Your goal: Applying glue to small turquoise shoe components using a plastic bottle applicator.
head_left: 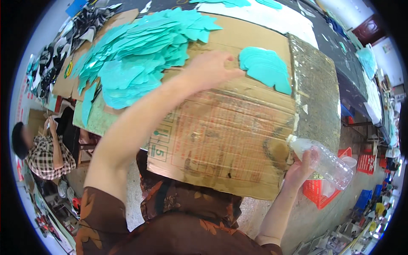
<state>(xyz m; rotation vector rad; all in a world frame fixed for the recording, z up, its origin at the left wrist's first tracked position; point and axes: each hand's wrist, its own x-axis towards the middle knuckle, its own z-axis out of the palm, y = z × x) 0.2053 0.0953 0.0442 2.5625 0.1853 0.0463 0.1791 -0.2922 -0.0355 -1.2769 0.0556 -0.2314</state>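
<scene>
Over the cardboard sheet (pixel 221 136), my left hand (pixel 214 68) is held out with thumb and fingers apart, and nothing shows between them. Its fingertips are close to a small fanned stack of turquoise cut pieces (pixel 265 68). A much larger heap of the same flat turquoise pieces (pixel 136 46) lies on the left, partly behind my left forearm. My right hand (pixel 301 168) grips a clear plastic bottle (pixel 327 161) at the table's right edge. The bottle is tilted, its white nozzle end pointing left over the cardboard.
A rough grey board (pixel 316 89) lies right of the cardboard. Dark scraps (pixel 80 34) are heaped at the far left. A red basket (pixel 316 193) stands below on the right. Another person in a checked shirt (pixel 46 157) sits at the left. White sheeting (pixel 272 19) covers part of the back table.
</scene>
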